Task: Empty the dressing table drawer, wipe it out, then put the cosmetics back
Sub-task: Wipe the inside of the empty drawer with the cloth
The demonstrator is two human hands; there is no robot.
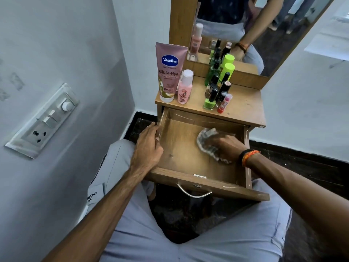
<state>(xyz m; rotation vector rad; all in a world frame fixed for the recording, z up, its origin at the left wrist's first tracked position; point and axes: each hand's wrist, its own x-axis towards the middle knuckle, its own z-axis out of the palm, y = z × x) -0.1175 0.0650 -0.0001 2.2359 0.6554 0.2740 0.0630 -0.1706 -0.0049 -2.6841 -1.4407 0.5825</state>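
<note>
Drawer (181, 148) stands empty; right hand (223, 146) grips the cloth (205, 137), left hand (149, 146) fingers curl over its side wall. Best wipe into corners.

Open wooden drawer (181, 148) at centre, pulled out over a seated person's lap | left hand (149, 146) grips its 9 o'clock wall | right hand (224, 146) presses a crumpled cloth (205, 136) on its floor toward 2 o'clock | cosmetics stand on the tabletop (243, 106) at 12 o'clock: pink Vaseline tube (169, 72), small pink bottle (185, 87), green nail polish (209, 104).
</note>
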